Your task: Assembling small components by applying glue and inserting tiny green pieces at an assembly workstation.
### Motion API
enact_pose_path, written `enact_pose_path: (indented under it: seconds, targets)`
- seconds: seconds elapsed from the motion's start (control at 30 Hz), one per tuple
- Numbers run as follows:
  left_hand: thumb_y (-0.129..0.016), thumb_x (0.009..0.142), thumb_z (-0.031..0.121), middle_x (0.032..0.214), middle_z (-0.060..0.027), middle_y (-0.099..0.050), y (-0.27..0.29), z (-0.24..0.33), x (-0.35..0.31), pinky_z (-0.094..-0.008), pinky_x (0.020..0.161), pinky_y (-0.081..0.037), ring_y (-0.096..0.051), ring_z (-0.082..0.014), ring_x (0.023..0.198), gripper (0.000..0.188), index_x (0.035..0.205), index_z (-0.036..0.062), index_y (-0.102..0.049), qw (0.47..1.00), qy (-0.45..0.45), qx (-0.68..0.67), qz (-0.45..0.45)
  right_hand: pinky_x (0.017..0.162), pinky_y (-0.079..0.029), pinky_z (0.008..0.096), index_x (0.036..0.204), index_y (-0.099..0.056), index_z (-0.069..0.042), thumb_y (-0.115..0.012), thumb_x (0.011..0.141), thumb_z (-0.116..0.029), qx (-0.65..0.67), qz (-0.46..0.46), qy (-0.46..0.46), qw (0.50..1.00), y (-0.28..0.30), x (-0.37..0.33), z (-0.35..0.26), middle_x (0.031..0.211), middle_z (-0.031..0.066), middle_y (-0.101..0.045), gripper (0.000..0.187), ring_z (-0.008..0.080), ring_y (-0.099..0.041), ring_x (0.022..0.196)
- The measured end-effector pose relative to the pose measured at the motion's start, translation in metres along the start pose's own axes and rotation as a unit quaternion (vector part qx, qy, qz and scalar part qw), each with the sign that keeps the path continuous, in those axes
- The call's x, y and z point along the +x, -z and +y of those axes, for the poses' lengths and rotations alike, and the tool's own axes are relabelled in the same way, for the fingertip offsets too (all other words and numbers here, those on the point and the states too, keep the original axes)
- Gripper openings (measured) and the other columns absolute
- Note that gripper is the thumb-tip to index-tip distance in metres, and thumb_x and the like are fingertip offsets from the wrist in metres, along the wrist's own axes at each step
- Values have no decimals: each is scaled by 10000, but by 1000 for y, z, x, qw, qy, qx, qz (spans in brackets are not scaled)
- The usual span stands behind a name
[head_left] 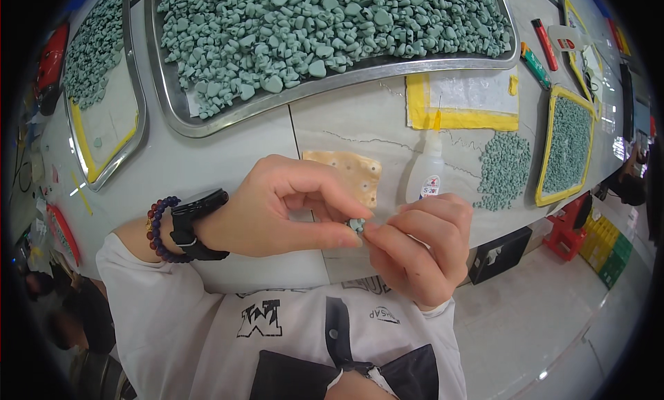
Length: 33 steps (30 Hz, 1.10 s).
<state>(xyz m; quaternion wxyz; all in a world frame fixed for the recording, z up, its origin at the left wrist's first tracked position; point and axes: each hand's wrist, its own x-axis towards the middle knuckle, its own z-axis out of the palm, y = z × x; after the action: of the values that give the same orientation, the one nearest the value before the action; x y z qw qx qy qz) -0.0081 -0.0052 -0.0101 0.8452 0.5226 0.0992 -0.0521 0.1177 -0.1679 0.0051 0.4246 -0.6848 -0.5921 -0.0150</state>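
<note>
Between the thumb and index finger of my left hand (277, 210), a small grey-green molded piece (357, 225) is pinched. My right hand (425, 244) is closed, its fingertips pressed together right against the piece; what lies between them is hidden. Just beyond my hands lies a tan pad (353, 171) with small dark-centred holes, partly covered by the left hand. A white squeeze bottle (427, 168) with a yellow needle tip stands behind the right hand, which covers its base.
A large metal tray (332, 86) heaped with grey-green pieces spans the far side. Another tray (140, 116) is at left. To the right lie a loose pile of small pieces (505, 170), a yellow-edged tray (541, 185), a green cutter (534, 65) and a red one (544, 44).
</note>
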Motion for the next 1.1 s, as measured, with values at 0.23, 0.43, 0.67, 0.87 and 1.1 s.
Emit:
enact_pose_path:
  seconds: [0.23,0.43,0.67,0.87,1.1]
  targets:
    - [-664,743,-102,962,-143,-627,-3,-2,0,-275,756,-517,-613,-175,887,243,977,-55,-615,999,-33,27,13,652,-389,312,803,-672,-47,-648,501,-141,-41,-16,0,999,2,1,-4,767,15,-561,317,172,-517,666]
    - [-591,782,-116,986,-147,-617,-4,1,0,-279,761,-523,-612,-169,889,235,1011,-65,-596,999,4,-44,16,651,-380,302,808,-677,-51,-679,508,-118,-48,-11,-17,999,2,2,-6,771,12,-560,307,161,-511,658]
    - [-541,802,-124,993,-151,-609,-5,4,0,-282,769,-541,-628,-174,878,231,1025,-78,-578,992,57,-112,30,651,-369,299,860,-671,-62,-719,515,-58,22,-23,-55,998,3,1,-3,786,3,-558,349,170,-519,677]
    - [-554,794,-128,1010,-161,-616,-7,1,1,-288,772,-547,-635,-186,888,229,1017,-83,-584,997,0,-69,34,655,-363,305,879,-659,-74,-726,537,-45,53,-23,-89,994,2,1,-2,795,-1,-558,349,181,-530,701]
    - [-575,775,-138,1006,-174,-625,-6,-3,0,-285,748,-551,-639,-192,881,239,1006,-78,-593,998,-44,-17,43,612,-401,307,821,-656,-41,-703,566,29,52,-36,-90,994,3,4,-4,767,53,-556,269,204,-528,692]
